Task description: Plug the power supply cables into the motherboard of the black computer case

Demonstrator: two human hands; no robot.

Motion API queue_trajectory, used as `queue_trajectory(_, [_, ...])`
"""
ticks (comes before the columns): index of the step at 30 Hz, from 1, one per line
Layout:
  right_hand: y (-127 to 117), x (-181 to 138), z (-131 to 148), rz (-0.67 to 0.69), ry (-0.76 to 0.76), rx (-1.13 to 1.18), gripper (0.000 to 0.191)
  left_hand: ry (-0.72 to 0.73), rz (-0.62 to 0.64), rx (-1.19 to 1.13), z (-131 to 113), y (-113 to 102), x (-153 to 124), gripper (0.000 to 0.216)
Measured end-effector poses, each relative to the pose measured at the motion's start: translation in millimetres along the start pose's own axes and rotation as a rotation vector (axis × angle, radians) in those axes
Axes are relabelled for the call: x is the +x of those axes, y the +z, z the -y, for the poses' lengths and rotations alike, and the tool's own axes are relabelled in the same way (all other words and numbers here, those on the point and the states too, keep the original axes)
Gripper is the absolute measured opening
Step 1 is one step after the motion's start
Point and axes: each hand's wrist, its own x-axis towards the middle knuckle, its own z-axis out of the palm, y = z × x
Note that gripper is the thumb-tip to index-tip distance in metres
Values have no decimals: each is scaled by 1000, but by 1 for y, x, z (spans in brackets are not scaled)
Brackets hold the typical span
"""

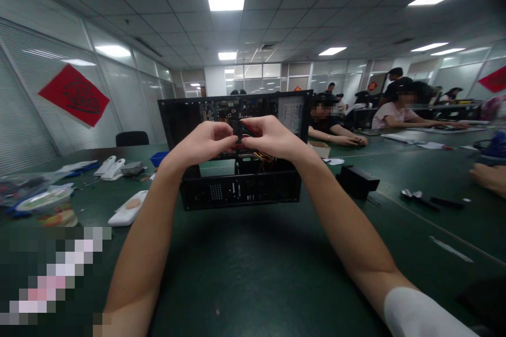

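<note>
Mid-frame, the case (272, 192), long axis left-right, spread behind and below left hand (201, 143) and right hand (274, 139) alike, fingers (226, 143) nearly pinched, hold unclear.

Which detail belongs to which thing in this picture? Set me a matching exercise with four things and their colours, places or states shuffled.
Things:
1. Computer case
2. Paper sign
3. Small box
4. Left hand and right hand

Details:
A. blue, on the table to the left of the case
B. close together, in front of the circuit board
C. red, on the wall at the left
D. black, open towards the camera

Pairs: 1-D, 2-C, 3-A, 4-B
</note>
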Motion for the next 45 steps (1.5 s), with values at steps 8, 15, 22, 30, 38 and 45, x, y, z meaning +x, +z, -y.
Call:
queue_trajectory(8, [-8, -1, 4, 47, 28, 116, 22, 183, -69, 147, 0, 10, 0, 52])
queue_trajectory(15, [-9, -3, 7, 55, 32, 49, 20, 253, -156, 367, 6, 12, 4, 50])
queue_trajectory(22, [-7, -3, 4, 113, 32, 34, 24, 228, -196, 529, 4, 10, 2, 47])
queue_trajectory(30, [-2, -4, -3, 84, 97, -48, 18, 166, -202, 639, 1, 13, 3, 41])
queue_trajectory(38, [-5, -2, -6, 65, 23, -55, 30, 200, -209, 658, 4, 15, 7, 46])
queue_trajectory(45, [-5, -3, -21, 23, 50, -45, 78, 302, -243, 591, 13, 20, 11, 46])
